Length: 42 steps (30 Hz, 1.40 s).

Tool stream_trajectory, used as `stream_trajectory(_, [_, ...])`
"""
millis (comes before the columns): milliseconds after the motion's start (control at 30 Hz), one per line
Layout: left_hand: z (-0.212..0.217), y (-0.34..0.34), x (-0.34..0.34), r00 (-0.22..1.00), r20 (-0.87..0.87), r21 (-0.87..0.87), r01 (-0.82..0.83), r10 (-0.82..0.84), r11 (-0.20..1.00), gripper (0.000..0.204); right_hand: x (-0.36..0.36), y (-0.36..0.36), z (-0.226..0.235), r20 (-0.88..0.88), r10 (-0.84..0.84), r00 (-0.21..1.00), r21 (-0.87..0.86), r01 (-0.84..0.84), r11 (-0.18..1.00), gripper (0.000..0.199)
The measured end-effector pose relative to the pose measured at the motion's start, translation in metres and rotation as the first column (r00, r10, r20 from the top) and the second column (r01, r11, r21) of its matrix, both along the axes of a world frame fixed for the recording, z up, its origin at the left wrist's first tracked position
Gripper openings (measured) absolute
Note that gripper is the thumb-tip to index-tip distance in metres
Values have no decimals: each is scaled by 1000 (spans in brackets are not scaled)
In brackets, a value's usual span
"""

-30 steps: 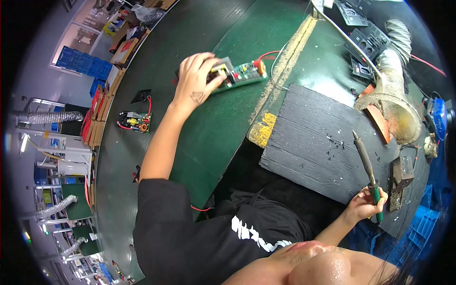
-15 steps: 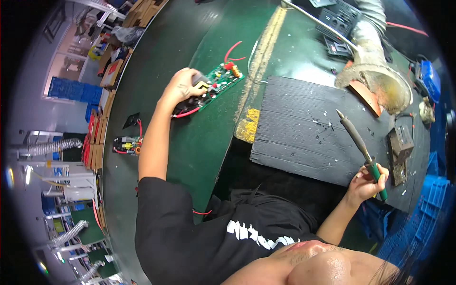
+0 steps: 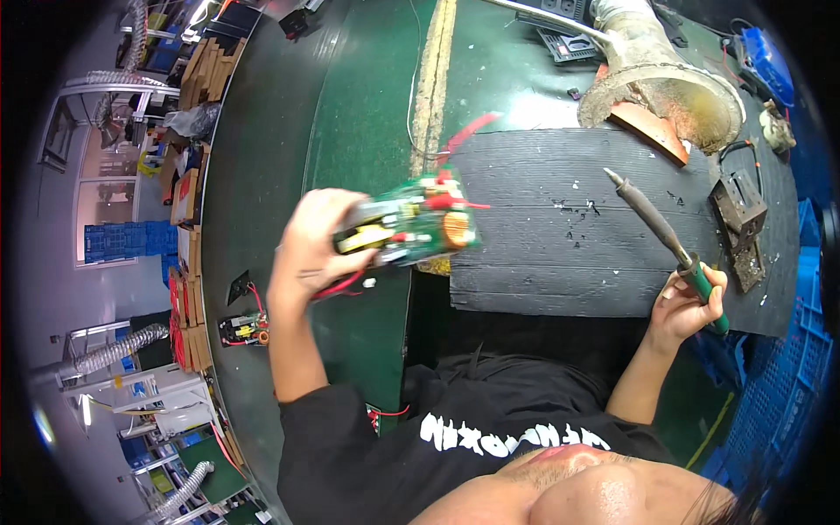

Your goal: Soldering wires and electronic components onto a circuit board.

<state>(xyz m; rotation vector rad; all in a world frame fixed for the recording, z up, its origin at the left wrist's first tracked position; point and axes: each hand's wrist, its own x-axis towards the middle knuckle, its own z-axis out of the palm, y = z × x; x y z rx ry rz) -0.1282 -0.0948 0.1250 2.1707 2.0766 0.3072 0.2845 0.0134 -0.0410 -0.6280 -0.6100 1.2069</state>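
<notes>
My left hand (image 3: 317,241) is closed on the left end of a green circuit board (image 3: 418,220), which is blurred by motion. Red wires and a copper coil show at the board's far end, close to the left edge of a black work mat (image 3: 542,219). Over the right part of that mat, my right hand (image 3: 689,306) grips the green handle of a soldering iron (image 3: 661,232). The iron's tip points up and to the left, apart from the board.
A fume extraction hood (image 3: 661,96) stands behind the mat, with an orange-brown block (image 3: 649,133) under its rim. At right are a metal soldering iron stand (image 3: 740,210) and blue crates (image 3: 792,332). Another circuit board (image 3: 245,330) lies on the green bench at left.
My left hand has brought the circuit board nearer and to the right, from over the green bench to the mat's left edge. My right hand still holds the soldering iron, slightly shifted.
</notes>
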Motion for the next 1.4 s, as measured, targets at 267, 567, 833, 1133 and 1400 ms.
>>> stream_trajectory(267, [-30, 92, 19, 910, 16, 5, 414, -414, 910, 41, -5, 0, 6, -26, -9, 1000, 37, 10, 999, 33])
stream_trajectory(567, [-102, 279, 57, 862, -450, 376, 419, -232, 826, 28, -5, -1, 6, -73, -21, 997, -36, 19, 999, 33])
stream_trajectory(833, [-101, 266, 63, 782, -439, 498, 622, -443, 604, 11, 2, 1, 6, -82, 6, 997, 21, -4, 1000, 32])
stream_trajectory(1133, [-78, 171, 68, 794, 494, 252, 258, -353, 933, 11, 4, 1, 5, -151, 129, 980, 79, -118, 990, 29])
stream_trajectory(1400, [-89, 193, 77, 920, 376, 132, 68, -113, 989, 16, 5, 1, 3, -140, 108, 984, 66, -100, 993, 31])
